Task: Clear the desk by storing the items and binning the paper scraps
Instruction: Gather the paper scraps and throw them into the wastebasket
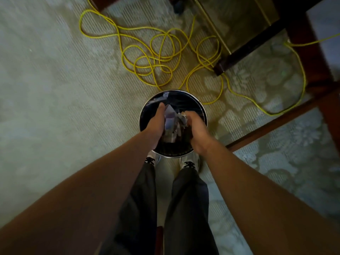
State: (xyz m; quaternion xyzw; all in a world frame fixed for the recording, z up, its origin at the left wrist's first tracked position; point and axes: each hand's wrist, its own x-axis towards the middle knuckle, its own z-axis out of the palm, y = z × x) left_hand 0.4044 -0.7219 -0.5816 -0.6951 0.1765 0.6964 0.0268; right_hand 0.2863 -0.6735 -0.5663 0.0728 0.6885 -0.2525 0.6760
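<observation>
Above a round bin (184, 99) on patterned carpet (55, 89) (yellow cord (161, 57) looped nearby), left hand (156, 124) and right hand (196, 131) clutch paper scraps (172, 120), fingers curled round them.

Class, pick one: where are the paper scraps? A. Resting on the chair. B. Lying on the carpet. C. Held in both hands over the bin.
C: the left hand and right hand hold the scraps over the bin.
</observation>
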